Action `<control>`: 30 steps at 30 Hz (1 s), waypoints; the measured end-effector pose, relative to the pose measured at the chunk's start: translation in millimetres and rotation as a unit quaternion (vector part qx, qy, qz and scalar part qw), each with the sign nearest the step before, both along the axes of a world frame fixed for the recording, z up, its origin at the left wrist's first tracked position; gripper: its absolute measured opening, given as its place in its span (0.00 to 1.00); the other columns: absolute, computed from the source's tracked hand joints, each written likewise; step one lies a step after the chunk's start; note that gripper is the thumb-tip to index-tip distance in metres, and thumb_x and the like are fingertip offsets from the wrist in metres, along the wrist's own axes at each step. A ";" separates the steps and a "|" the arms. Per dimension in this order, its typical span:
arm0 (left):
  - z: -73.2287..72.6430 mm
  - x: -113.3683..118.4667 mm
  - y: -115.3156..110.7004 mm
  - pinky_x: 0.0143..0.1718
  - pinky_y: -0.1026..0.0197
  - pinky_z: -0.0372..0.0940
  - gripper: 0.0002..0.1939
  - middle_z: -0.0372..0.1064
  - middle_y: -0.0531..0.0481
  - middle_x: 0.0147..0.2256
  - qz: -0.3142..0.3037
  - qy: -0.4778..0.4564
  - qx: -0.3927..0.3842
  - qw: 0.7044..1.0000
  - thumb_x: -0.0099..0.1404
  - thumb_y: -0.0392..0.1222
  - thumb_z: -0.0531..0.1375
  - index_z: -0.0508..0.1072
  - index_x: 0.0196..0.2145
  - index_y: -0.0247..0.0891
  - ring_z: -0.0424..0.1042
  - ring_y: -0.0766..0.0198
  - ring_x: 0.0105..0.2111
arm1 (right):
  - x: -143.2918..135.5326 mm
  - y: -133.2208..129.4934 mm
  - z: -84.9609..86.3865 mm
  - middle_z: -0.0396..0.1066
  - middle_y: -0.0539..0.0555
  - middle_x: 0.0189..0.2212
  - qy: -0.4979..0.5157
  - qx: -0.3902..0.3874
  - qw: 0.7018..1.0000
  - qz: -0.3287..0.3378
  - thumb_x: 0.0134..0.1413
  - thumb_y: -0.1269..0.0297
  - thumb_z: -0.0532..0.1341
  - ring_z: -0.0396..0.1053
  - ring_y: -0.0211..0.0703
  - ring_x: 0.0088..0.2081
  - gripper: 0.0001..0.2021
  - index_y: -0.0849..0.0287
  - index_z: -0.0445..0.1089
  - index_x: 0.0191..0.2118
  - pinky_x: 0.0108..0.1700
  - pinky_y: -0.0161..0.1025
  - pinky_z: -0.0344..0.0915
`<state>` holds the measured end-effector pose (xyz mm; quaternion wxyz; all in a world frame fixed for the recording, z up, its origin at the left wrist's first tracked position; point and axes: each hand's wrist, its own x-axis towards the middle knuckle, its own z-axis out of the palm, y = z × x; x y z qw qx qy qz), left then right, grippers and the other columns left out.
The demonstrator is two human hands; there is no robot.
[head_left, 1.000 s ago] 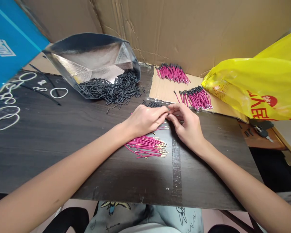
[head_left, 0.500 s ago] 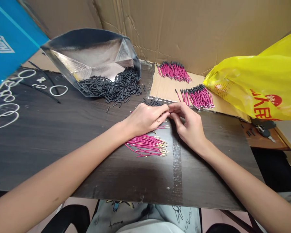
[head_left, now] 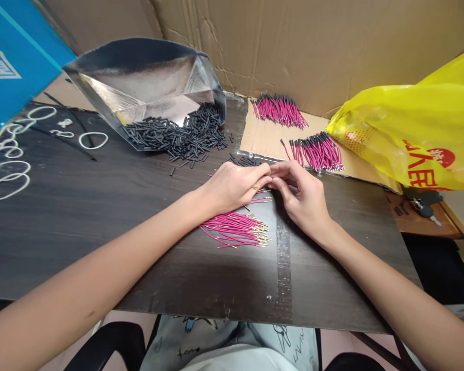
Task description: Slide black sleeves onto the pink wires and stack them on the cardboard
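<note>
My left hand [head_left: 237, 186] and my right hand [head_left: 303, 198] meet at the fingertips above the dark table. Both are closed in a pinch, and the fingers hide whatever is between them. Just below my left hand lies a bundle of pink wires [head_left: 235, 229] with gold metal ends. A few loose pink wires [head_left: 261, 200] stick out from under that hand. Behind the fingers is a small pile of short black sleeves [head_left: 245, 161].
A silver-lined bag [head_left: 147, 85] lies open at the back left, spilling black sleeves [head_left: 178, 136]. On a cardboard sheet [head_left: 255, 136] rest two groups of black-tipped pink wires [head_left: 280, 110]. A yellow plastic bag [head_left: 410, 134] stands right; white rubber bands [head_left: 93, 140] lie left.
My hands stay joined at the fingertips in almost the same place, with only a slight shift of the fingers. The whole view has moved a little.
</note>
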<state>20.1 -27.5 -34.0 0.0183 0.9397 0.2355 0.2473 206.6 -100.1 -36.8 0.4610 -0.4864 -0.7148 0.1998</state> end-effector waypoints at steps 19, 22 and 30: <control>3.0 2.1 -2.9 0.23 0.62 0.56 0.14 0.74 0.50 0.25 0.030 0.019 -0.015 0.999 0.76 0.44 0.48 0.69 0.43 0.35 0.73 0.62 0.23 | -1.8 -1.9 5.4 0.73 0.52 0.40 -0.037 0.038 0.998 -0.036 0.63 0.75 0.58 0.73 0.44 0.41 0.10 0.55 0.69 0.46 0.46 0.45 0.72; 3.7 1.5 -2.8 0.23 0.62 0.56 0.14 0.73 0.50 0.25 0.029 0.018 -0.019 0.999 0.76 0.44 0.47 0.69 0.43 0.35 0.73 0.62 0.23 | -1.2 -1.0 5.2 0.74 0.52 0.40 -0.037 0.041 0.998 -0.033 0.62 0.76 0.59 0.73 0.44 0.40 0.10 0.55 0.70 0.46 0.45 0.44 0.72; 5.6 0.6 -3.0 0.24 0.61 0.55 0.15 0.73 0.50 0.25 0.027 0.023 -0.034 0.999 0.76 0.44 0.46 0.69 0.43 0.35 0.73 0.61 0.23 | 0.5 -0.9 3.4 0.74 0.52 0.39 -0.039 0.038 0.998 -0.024 0.64 0.75 0.59 0.73 0.44 0.41 0.08 0.56 0.71 0.44 0.45 0.44 0.71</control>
